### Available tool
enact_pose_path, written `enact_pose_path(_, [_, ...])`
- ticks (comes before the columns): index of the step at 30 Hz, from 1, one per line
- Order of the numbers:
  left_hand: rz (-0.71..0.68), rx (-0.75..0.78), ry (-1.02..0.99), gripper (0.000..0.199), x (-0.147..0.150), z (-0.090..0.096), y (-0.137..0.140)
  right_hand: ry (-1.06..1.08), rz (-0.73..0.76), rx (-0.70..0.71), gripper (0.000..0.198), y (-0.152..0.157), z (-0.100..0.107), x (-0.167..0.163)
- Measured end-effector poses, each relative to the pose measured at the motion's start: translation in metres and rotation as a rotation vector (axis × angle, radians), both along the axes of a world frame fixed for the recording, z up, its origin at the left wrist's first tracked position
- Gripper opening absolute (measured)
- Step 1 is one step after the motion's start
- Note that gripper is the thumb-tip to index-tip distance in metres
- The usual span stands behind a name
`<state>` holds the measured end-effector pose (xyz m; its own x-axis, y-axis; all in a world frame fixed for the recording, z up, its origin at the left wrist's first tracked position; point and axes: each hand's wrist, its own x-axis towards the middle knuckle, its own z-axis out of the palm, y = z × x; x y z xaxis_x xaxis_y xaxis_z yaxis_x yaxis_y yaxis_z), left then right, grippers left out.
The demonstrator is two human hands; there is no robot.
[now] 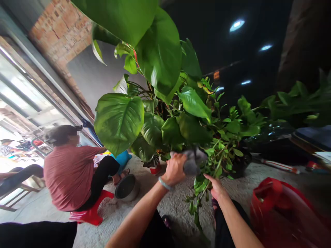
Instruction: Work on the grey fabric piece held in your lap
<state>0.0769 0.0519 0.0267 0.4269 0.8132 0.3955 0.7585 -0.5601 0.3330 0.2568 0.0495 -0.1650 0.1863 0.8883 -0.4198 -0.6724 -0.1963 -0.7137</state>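
A crumpled grey cloth (196,160) is bunched in my left hand (176,169), whose fingers are wrapped around it. It is beside the leafy stems of a small-leaved plant (219,151). My right hand (217,187) is lower and to the right, its thumb and fingers closed on a drooping leafy stem (200,196) of that plant. Just behind my hands rises a large broad-leaved plant (120,120), its big glossy leaves filling the middle of the view. Part of the pinched stem is hidden by my right fingers.
On the left a person in a pink shirt (69,175) sits on a red plastic stool (90,210), near a grey metal basin (127,188). A red bag (281,210) stands at my right. Dark reflective glass (232,51) lies behind the plants.
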Motion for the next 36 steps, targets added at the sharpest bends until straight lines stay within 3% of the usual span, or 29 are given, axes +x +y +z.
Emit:
enact_pose_path(2, [-0.045, -0.164, 0.086, 0.037, -0.017, -0.033, -0.026, 0.008, 0.025, -0.005, 0.042, 0.0, -0.002, 0.001])
enact_pose_path(4, [-0.115, -0.276, 0.12, 0.033, -0.036, -0.035, -0.057, 0.008, 0.028, -0.009, 0.04, -0.001, -0.003, 0.003])
enact_pose_path(6, [-0.19, -0.293, 0.087, 0.031, -0.05, -0.004, -0.081, -0.001, 0.003, -0.014, 0.039, -0.001, -0.004, 0.004])
enact_pose_path(8, [-0.179, -0.201, -0.046, 0.036, -0.057, 0.045, -0.09, -0.005, -0.022, -0.019, 0.038, -0.001, -0.003, 0.004])
enact_pose_path(10, [-0.119, -0.007, -0.221, 0.039, -0.056, 0.09, -0.081, -0.005, -0.027, -0.026, 0.038, 0.0, -0.002, 0.003])
enact_pose_path(12, [-0.012, 0.228, -0.332, 0.042, -0.049, 0.112, -0.057, -0.001, -0.023, -0.034, 0.038, 0.0, 0.0, 0.001])
enact_pose_path(13, [0.042, 0.325, -0.345, 0.042, -0.044, 0.112, -0.041, 0.002, -0.018, -0.034, 0.038, 0.001, 0.0, 0.0])
enact_pose_path(15, [0.123, 0.404, -0.293, 0.035, -0.036, 0.088, -0.011, 0.012, -0.008, -0.031, 0.036, 0.002, 0.0, -0.003])
enact_pose_path(18, [0.123, 0.107, -0.111, 0.045, -0.037, 0.016, 0.003, 0.03, 0.02, -0.029, 0.034, 0.004, -0.003, -0.005])
enact_pose_path(20, [0.095, -0.094, 0.008, 0.05, -0.048, -0.029, -0.013, 0.037, 0.054, -0.042, 0.034, 0.005, -0.006, -0.005])
enact_pose_path(22, [-0.008, -0.294, 0.099, 0.045, -0.063, -0.053, -0.04, 0.042, 0.086, -0.056, 0.034, 0.005, -0.008, -0.003])
enact_pose_path(23, [-0.05, -0.355, 0.109, 0.042, -0.071, -0.054, -0.054, 0.044, 0.096, -0.063, 0.034, 0.005, -0.009, -0.002])
enact_pose_path(25, [-0.081, -0.355, 0.044, 0.039, -0.083, -0.036, -0.072, 0.047, 0.093, -0.076, 0.033, 0.005, -0.01, 0.001])
enact_pose_path(27, [-0.055, -0.197, -0.096, 0.042, -0.087, -0.002, -0.072, 0.051, 0.071, -0.09, 0.032, 0.004, -0.01, 0.002])
enact_pose_path(29, [0.001, 0.041, -0.236, 0.045, -0.081, 0.031, -0.055, 0.055, 0.046, -0.097, 0.033, 0.004, -0.008, 0.002])
enact_pose_path(31, [0.085, 0.24, -0.296, 0.048, -0.069, 0.045, -0.026, 0.058, 0.03, -0.097, 0.035, 0.005, -0.006, 0.0])
enact_pose_path(33, [0.163, 0.28, -0.226, 0.048, -0.055, 0.036, 0.004, 0.06, 0.023, -0.097, 0.037, 0.006, -0.005, -0.003])
enact_pose_path(36, [0.166, 0.02, 0.061, 0.052, -0.049, -0.013, 0.024, 0.064, 0.029, -0.104, 0.039, 0.007, -0.005, -0.006])
